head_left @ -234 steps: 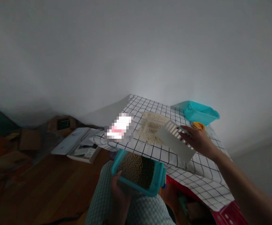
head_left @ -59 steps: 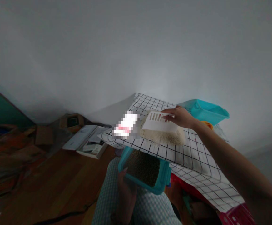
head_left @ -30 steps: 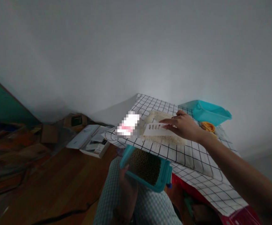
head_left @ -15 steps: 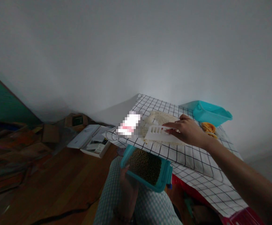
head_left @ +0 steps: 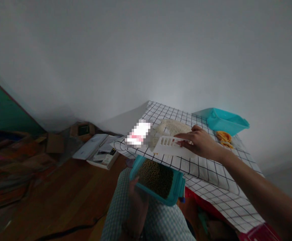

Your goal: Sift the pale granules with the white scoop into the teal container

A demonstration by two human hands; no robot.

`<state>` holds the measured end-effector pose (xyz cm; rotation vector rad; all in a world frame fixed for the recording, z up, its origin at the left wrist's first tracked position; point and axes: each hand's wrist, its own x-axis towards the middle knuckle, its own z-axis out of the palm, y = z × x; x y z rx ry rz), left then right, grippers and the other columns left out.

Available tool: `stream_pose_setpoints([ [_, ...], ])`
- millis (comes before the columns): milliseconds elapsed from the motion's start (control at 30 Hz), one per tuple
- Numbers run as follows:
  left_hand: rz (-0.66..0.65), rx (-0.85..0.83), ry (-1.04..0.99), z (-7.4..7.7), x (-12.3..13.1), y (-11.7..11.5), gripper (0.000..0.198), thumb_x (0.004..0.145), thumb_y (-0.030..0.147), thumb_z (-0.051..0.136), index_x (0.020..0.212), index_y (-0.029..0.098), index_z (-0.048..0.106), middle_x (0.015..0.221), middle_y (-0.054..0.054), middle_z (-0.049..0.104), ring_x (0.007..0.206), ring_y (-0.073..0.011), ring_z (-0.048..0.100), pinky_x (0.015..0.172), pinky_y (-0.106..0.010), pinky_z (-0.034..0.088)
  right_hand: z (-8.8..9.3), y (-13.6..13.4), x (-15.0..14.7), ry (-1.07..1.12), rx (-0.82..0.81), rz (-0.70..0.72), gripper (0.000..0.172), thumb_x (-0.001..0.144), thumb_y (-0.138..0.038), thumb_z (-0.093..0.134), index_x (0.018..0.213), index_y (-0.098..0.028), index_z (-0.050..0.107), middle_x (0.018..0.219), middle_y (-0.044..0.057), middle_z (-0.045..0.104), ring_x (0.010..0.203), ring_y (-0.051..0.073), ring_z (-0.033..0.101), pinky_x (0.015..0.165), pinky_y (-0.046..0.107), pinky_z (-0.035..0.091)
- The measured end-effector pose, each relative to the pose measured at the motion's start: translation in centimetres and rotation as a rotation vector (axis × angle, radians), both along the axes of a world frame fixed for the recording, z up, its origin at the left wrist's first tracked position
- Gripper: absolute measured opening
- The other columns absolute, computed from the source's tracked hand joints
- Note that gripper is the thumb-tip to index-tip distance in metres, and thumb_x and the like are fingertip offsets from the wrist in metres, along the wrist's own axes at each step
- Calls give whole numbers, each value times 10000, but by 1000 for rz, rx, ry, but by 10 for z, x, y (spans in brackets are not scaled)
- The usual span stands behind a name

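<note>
My right hand is closed on a white slotted plastic plate, gripping it near its slots. The plate stands tilted by the table's front edge, against a patch of pale, fine granules. In my lap, under that edge, rests a teal plastic tub holding many small brown pellets. My left hand grips the tub's near left side; it is dim, and most of its fingers are hidden under the tub.
A black-and-white checked cloth covers the table. At its back right sit an empty turquoise basin and a crumpled yellow cloth. A pixelated bright patch hides something at the left corner. Open boxes and clutter lie on the wooden floor.
My right hand has moved the slotted plate slightly toward the table's front edge, and its angle has changed a little. My left hand and the tub stay where they were.
</note>
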<state>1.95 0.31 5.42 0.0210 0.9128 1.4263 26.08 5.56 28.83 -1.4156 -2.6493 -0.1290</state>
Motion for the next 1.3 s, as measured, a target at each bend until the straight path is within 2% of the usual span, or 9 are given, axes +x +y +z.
stream_pose_setpoints([
  [100, 0, -69, -80, 7, 1, 1, 294, 770, 337, 722, 998, 185, 829, 1098, -160, 861, 974, -304, 818, 986, -426, 639, -1, -4, 2, 20, -7, 18, 333, 1107, -278, 536, 1372, -232, 731, 1031, 60, 876, 768, 203, 750, 911, 407, 420],
  [233, 16, -79, -93, 14, 2, 2, 291, 758, 322, 713, 994, 194, 824, 1077, -152, 864, 978, -318, 817, 998, -461, 642, 1, -6, 4, 41, 8, 15, 344, 1099, -280, 534, 1373, -228, 736, 1120, 76, 868, 778, 206, 744, 896, 404, 423],
  [433, 17, -112, -105, 12, 1, 2, 258, 802, 298, 691, 1011, 197, 804, 1106, -147, 859, 1004, -323, 814, 1036, -514, 624, -3, -3, 6, 4, 5, -10, 339, 1091, -273, 557, 1366, -217, 747, 1071, 82, 872, 778, 207, 753, 901, 403, 416],
  [633, 31, -104, -118, 8, 1, 2, 247, 806, 295, 711, 1015, 208, 808, 1048, -123, 867, 944, -291, 811, 998, -444, 642, -5, -5, 8, 8, 10, -2, 356, 1091, -273, 553, 1394, -246, 739, 1117, 74, 869, 792, 202, 762, 896, 401, 426],
  [833, 38, -125, -128, 16, 3, 1, 263, 819, 258, 688, 1043, 176, 799, 1033, -118, 864, 938, -287, 810, 1017, -453, 630, -1, -7, 9, 21, 20, 4, 346, 1094, -286, 545, 1367, -238, 752, 1121, 82, 868, 799, 207, 766, 893, 402, 435],
  [967, 26, -104, -121, 17, 2, 0, 279, 805, 294, 707, 1053, 193, 785, 1008, -118, 859, 950, -301, 812, 1028, -474, 622, -2, -9, 10, -18, 55, -64, 348, 1098, -300, 544, 1364, -211, 750, 1053, 91, 873, 742, 214, 749, 889, 407, 443],
  [1100, 6, -80, -97, 12, 1, 1, 277, 777, 329, 743, 1033, 230, 775, 982, -115, 851, 988, -315, 807, 1032, -485, 618, -13, -6, 8, -81, 74, -131, 334, 1101, -277, 551, 1361, -218, 752, 919, 73, 868, 738, 212, 762, 908, 395, 464],
  [1300, 37, -115, -97, 12, 1, 2, 207, 775, 296, 738, 975, 250, 762, 977, -96, 848, 921, -290, 797, 1013, -480, 628, -27, 11, 7, -209, 159, -380, 373, 1113, -279, 532, 1432, -227, 719, 892, 86, 861, 761, 237, 776, 828, 371, 481],
])
